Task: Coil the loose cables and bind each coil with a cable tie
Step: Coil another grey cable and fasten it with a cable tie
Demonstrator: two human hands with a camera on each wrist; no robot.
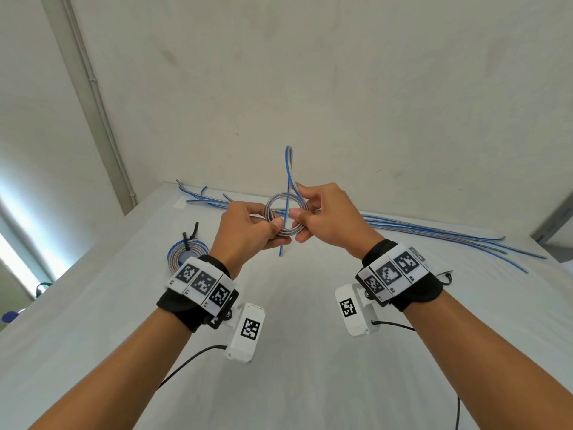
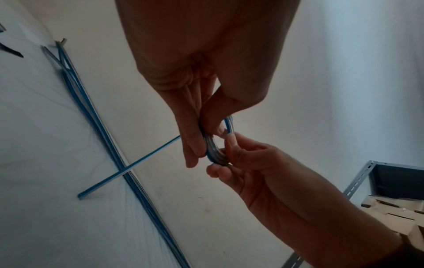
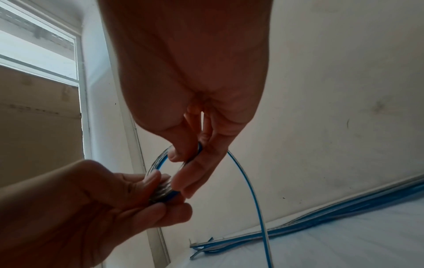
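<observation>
We hold the coil (image 1: 286, 217) above the bench (image 1: 294, 352): left hand (image 1: 248, 228) and right hand (image 1: 325, 218) each pinch a side. Winding appears nearly finished; next, tuck the tail (image 1: 290, 169) and fetch a tie.

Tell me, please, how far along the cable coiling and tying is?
One bound coil lies tied on the table. The left hand and right hand hold a second coil, not yet tied, tail loose. Several loose cables along the wall remain.
</observation>
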